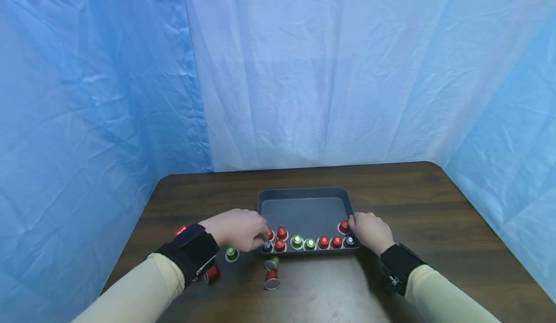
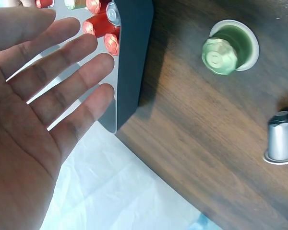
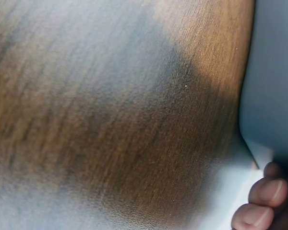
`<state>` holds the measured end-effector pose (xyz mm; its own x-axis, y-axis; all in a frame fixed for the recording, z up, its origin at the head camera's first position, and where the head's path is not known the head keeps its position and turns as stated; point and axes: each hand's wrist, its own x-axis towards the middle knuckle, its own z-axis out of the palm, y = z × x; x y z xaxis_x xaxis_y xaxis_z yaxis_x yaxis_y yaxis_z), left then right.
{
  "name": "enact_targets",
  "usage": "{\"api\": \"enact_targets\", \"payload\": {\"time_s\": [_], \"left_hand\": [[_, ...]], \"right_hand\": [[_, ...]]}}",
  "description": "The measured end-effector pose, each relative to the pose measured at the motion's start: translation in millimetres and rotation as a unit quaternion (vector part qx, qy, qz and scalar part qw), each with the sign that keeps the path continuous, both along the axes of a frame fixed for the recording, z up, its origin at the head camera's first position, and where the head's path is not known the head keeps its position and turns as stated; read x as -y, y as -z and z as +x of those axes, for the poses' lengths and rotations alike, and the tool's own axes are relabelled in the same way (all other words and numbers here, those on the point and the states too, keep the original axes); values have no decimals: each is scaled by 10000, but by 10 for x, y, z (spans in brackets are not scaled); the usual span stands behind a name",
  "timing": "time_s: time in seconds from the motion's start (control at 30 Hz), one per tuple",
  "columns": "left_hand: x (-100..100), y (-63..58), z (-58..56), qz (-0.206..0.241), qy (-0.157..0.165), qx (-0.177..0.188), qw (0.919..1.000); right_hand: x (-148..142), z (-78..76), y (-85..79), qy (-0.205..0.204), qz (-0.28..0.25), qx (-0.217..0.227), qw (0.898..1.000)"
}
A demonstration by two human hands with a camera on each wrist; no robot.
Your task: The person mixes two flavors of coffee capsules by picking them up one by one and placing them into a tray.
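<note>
A dark grey baking tray (image 1: 304, 212) lies on the table, coffee capsules lined along its near side. Among them are red capsules (image 1: 282, 232), green capsules (image 1: 297, 242) and a dark blue capsule (image 1: 349, 241). My left hand (image 1: 241, 229) hovers over the tray's left end, beside red and dark capsules. In the left wrist view its fingers (image 2: 62, 96) are spread and loosely extended, with nothing seen in them. At the tray's right side my right hand (image 1: 372, 231) grips the rim. Curled fingers (image 3: 261, 191) show against the tray's edge in the right wrist view.
Loose capsules lie on the wooden table (image 1: 456, 245): a green capsule (image 1: 232, 254) left of the tray, a red capsule (image 1: 211, 274) by the left wrist, and another red capsule (image 1: 271, 280) in front. A silver capsule (image 2: 282, 139) shows in the left wrist view. Blue sheets (image 1: 326, 72) surround the table.
</note>
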<state>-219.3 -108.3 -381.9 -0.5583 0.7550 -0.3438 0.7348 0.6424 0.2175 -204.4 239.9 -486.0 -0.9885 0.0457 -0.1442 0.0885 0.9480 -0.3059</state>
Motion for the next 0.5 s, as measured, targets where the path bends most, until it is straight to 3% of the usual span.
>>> {"api": "enact_targets", "payload": {"time_s": [0.5], "left_hand": [[405, 112, 211, 352, -138, -619, 9974]], "right_hand": [[-2, 26, -22, -20, 12, 35, 10000]]}}
